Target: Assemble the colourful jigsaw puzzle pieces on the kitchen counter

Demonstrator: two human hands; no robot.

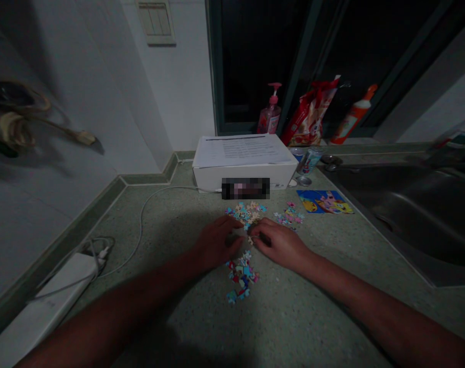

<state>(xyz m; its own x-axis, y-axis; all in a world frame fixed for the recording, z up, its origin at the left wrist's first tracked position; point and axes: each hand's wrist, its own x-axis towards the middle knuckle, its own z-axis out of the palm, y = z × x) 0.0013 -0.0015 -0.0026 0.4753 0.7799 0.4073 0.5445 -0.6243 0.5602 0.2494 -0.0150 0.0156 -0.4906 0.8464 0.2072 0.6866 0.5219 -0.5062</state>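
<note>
From the head camera, the left hand point(217, 243) and right hand point(280, 244) reach in from the bottom of the frame and meet near the centre. Both are half-curled, palms down, with their fingertips close together among small jigsaw pieces point(242, 278). The light is dim, so I cannot tell whether either hand is gripping a piece. The pieces lie in three loose groups on the speckled green surface point(293, 317): one just above the hands, one below them, and a smaller one to the upper right. Just right of that smaller group lies a colourful cartoon picture card point(324, 202).

Beyond the pieces stands a white box point(243, 179) topped by a printed sheet point(242, 151), with a drink can point(309, 160) at its right corner. Behind it are a pink pump bottle point(269, 116) and a red bag point(311, 115). A steel sink point(404, 214) fills the right side, and a white power strip point(44, 301) sits at lower left.
</note>
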